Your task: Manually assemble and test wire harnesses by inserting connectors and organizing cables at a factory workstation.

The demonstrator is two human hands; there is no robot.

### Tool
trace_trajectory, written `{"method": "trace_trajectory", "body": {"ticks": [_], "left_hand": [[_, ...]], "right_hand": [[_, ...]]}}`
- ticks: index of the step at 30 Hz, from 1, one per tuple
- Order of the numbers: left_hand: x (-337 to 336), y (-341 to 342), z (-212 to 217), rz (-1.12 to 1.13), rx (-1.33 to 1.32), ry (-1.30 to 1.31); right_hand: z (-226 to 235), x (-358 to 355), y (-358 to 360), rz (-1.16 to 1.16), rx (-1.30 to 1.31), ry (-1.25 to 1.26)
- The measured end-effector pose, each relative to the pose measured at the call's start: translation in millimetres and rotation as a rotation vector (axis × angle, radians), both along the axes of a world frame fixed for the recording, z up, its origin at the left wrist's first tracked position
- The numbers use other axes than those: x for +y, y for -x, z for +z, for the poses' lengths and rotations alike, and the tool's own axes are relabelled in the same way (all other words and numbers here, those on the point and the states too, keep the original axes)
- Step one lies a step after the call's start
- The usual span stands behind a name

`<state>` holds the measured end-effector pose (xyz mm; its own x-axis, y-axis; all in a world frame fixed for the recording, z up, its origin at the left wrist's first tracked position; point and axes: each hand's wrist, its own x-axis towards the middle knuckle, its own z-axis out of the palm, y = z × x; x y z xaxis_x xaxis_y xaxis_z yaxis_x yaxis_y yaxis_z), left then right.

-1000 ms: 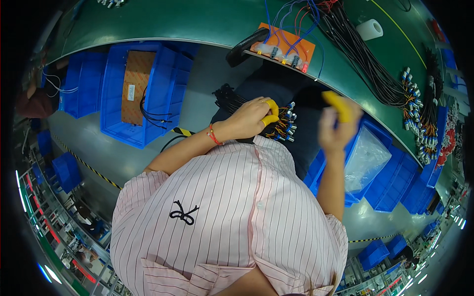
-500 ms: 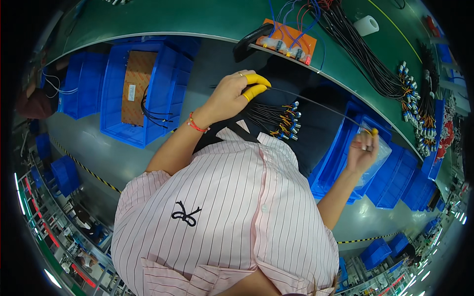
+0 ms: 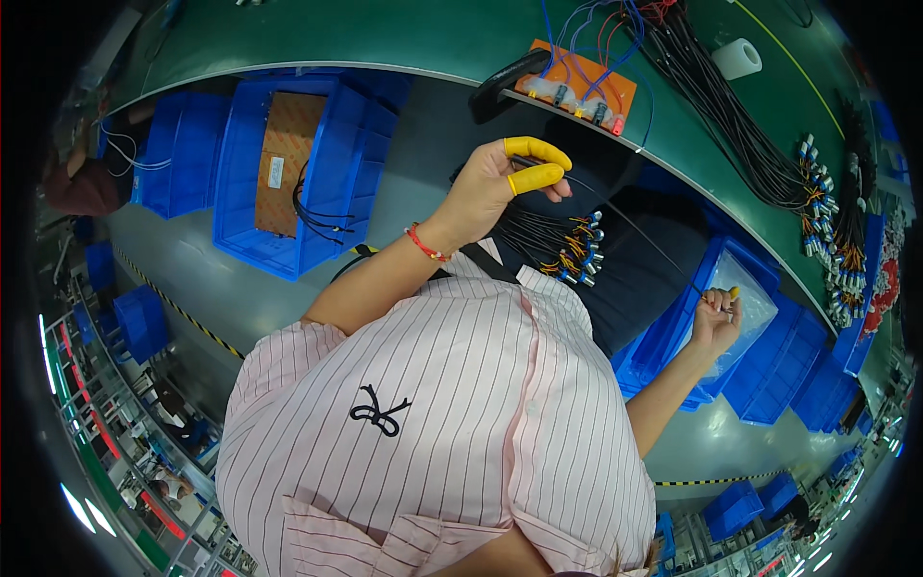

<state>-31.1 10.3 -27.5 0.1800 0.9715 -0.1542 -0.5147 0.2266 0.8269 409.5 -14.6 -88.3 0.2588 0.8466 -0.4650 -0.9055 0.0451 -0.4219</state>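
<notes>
A thin black cable [image 3: 642, 230] runs slantwise between my two hands, above my lap. My left hand [image 3: 490, 188], with yellow finger cots on thumb and forefinger, pinches the cable near its left part. Further right and nearer to me, my right hand [image 3: 715, 322] has its fingers curled round the cable's other end; what sits on that end is too small to make out. Below the cable, a bundle of black cables [image 3: 553, 236] with silver-and-blue connectors and orange wires lies on my dark-clothed lap.
An orange board [image 3: 586, 87] with coloured sockets and wires sits at the green table's [image 3: 385, 34] edge. A large cable bundle [image 3: 740, 120] and a white roll [image 3: 737, 59] lie on the table. Blue bins stand left [image 3: 231, 212] and right [image 3: 769, 375]; a clear plastic bag [image 3: 755, 298] is near my right hand.
My left hand has shifted a little to the right, and my right hand has come down toward me. The cable now slants more steeply between them. The whole view has shifted slightly.
</notes>
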Motion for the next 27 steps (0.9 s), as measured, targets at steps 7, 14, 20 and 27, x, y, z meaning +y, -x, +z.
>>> {"method": "trace_trajectory", "body": {"ticks": [7,14,20,27], "left_hand": [[8,-17,-9,0.03,-0.243,0.043],[18,-20,-3,0.01,-0.228,0.049],[21,-22,-7,-0.026,-0.187,0.041],[19,-24,-7,-0.004,-0.21,0.075]], "right_hand": [[-10,10,0,-0.122,-0.046,0.097],[-19,15,8,-0.113,-0.123,0.115],[-17,16,22,-0.067,-0.166,0.092],[-21,21,27,0.017,-0.212,0.055]]}}
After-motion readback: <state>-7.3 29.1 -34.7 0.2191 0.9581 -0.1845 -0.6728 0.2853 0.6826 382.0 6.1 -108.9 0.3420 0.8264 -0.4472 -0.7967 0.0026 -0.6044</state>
